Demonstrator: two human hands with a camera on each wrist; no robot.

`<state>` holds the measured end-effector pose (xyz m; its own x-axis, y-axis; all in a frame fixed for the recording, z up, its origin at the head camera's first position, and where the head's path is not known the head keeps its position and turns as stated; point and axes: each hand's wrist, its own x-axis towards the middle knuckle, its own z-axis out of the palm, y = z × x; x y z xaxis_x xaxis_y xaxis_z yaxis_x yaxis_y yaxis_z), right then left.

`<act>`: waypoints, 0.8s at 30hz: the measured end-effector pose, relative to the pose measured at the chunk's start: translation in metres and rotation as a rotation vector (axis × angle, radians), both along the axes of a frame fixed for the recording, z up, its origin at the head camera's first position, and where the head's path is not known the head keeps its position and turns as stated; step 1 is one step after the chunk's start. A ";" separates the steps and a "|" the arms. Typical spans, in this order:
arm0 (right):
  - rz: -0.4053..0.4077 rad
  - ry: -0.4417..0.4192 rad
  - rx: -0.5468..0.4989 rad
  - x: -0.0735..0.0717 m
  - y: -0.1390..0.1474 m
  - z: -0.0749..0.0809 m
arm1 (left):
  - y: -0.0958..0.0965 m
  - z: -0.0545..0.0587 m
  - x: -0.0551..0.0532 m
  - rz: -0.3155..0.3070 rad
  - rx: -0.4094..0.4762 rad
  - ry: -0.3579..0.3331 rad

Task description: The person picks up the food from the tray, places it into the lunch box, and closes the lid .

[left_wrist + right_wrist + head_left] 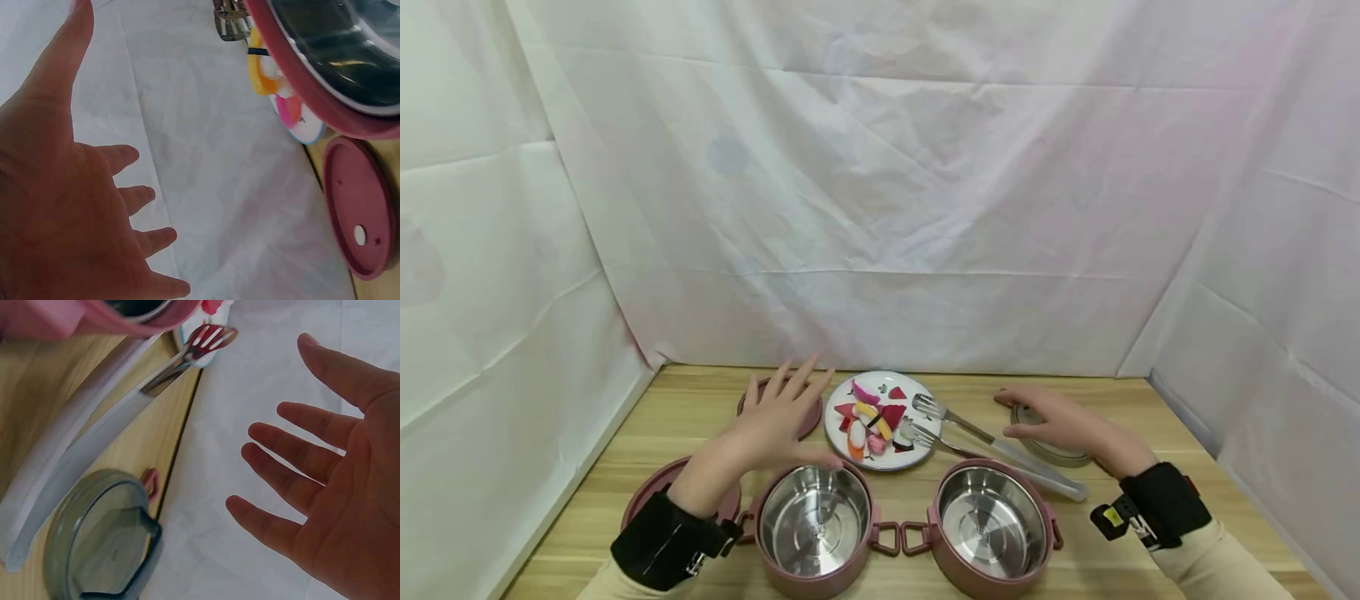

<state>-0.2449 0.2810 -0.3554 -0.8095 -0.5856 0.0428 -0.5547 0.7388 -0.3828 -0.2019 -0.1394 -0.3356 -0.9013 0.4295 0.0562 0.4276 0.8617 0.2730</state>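
Note:
My left hand (767,429), fingers spread and holding nothing, hovers over the far left side of a pink two-handled pot (808,585). A matching pot (992,588) stands to its right; both show bare steel insides. My right hand (1063,421) is held above a greenish clear lid (1060,455), its fingers extended and apart from it. Between the hands lies a white plate (842,392) of toy food pieces (868,421). Tongs (1000,447) with fork-like metal ends and pale handles lean from the plate past the right pot.
One dark pink round lid (809,421) lies behind my left hand, and a larger one (651,492) is partly covered by my left forearm. White cloth (880,208) hangs around the back and sides of the wooden table (700,392).

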 end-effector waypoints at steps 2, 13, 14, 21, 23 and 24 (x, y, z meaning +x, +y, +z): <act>-0.013 -0.010 -0.003 -0.001 0.005 -0.004 | -0.005 -0.004 0.002 0.001 0.008 -0.014; -0.081 -0.083 0.004 -0.001 0.008 -0.021 | -0.021 -0.028 0.006 0.024 0.066 -0.100; -0.083 -0.085 0.006 0.000 0.007 -0.023 | -0.022 -0.029 0.008 0.019 0.071 -0.103; -0.092 -0.083 0.017 0.003 0.008 -0.031 | -0.027 -0.036 0.019 -0.013 0.091 -0.121; -0.097 -0.094 0.012 0.003 0.008 -0.032 | -0.030 -0.039 0.023 -0.036 0.095 -0.121; -0.092 -0.097 0.010 0.003 0.009 -0.033 | -0.031 -0.040 0.025 -0.053 0.100 -0.119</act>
